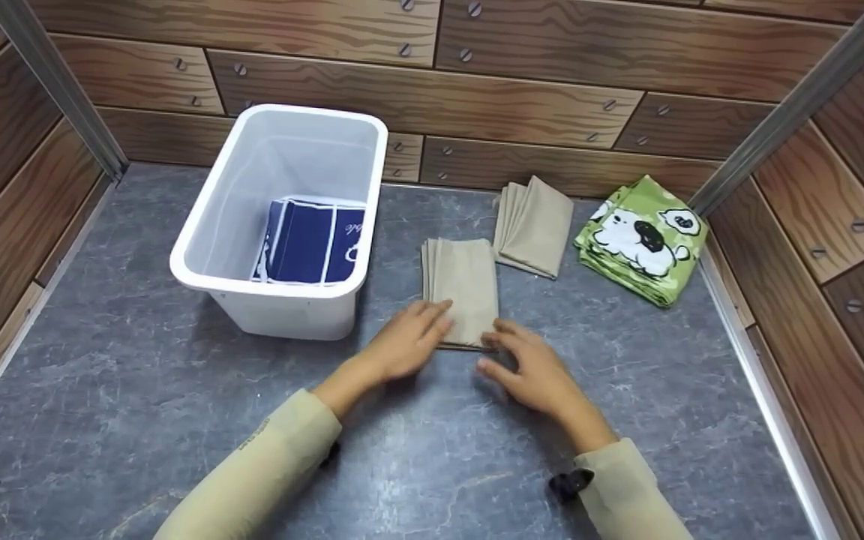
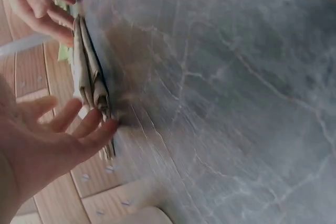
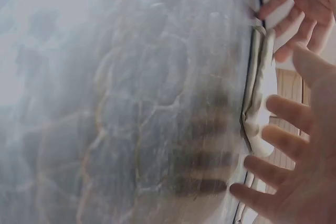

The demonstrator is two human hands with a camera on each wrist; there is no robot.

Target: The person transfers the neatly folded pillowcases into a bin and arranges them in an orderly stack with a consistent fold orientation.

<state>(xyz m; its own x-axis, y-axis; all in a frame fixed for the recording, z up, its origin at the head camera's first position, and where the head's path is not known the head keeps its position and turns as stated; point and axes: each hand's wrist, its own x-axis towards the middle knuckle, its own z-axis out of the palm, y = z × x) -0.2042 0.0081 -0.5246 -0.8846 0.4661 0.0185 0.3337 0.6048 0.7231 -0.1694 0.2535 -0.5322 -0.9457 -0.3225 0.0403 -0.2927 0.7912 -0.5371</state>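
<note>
A folded beige cloth (image 1: 466, 285) lies flat on the grey marbled surface, its layers showing at the left edge. My left hand (image 1: 409, 341) is at its near left corner, fingers loosely extended over the edge. At the near right corner is my right hand (image 1: 529, 367), with fingers spread and slightly bent. Neither hand grips the cloth; whether the fingertips touch it is hard to tell. In the left wrist view, the cloth's folded edge (image 2: 86, 66) shows between both hands. The right wrist view shows the cloth (image 3: 257, 87) edge-on beside the right hand (image 3: 299, 156).
A white plastic bin (image 1: 282, 307) stands to the left with a folded navy cloth (image 1: 304, 244) inside. Behind the near cloth lies another folded beige cloth (image 1: 541, 225). A green dog-print cloth (image 1: 642, 240) sits at the back right. Wood-patterned walls (image 1: 522, 105) enclose the surface.
</note>
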